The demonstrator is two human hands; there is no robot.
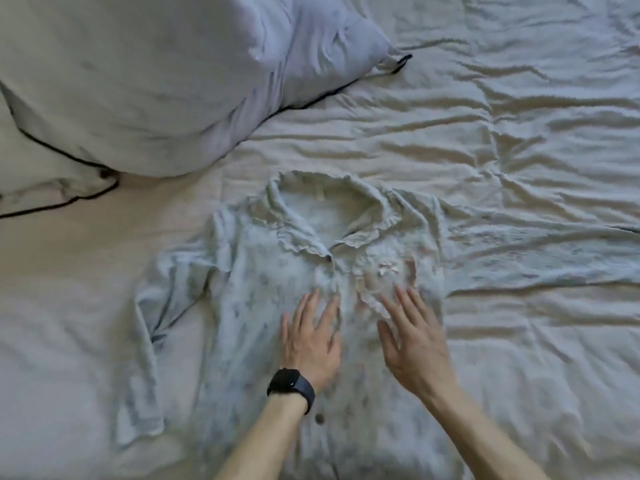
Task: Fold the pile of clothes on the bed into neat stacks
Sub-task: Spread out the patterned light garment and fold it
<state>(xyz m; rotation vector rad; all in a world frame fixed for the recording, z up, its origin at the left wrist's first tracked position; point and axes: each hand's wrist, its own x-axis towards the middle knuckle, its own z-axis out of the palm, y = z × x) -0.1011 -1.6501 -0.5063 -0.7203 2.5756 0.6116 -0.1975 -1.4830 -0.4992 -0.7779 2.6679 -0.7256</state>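
Shirt (256, 282), pale blue with a frilled collar (360, 226) and buttons down the front, lay face up on the bed (519, 133) in the lower middle of the frame, its collar toward the top. Both hands were released and spread flat. The left hand (311, 341), with a black watch (289, 382) at the wrist, and the right hand (415, 344) pressed side by side on the chest of the garment, gripping nothing.

One sleeve (149, 341) trailed down the left side of the frame and the other (519, 258) stretched out to the right, neither brought in over the body. A pillow (138, 81) filled the upper left.

The work looked to be at the smoothing stage for this one piece: spread out, but with no fold made in it. The sleeves, sides and hem were all left to do. No pile of other clothes and no finished stack showed in the view, so overall progress could not be judged beyond this garment.
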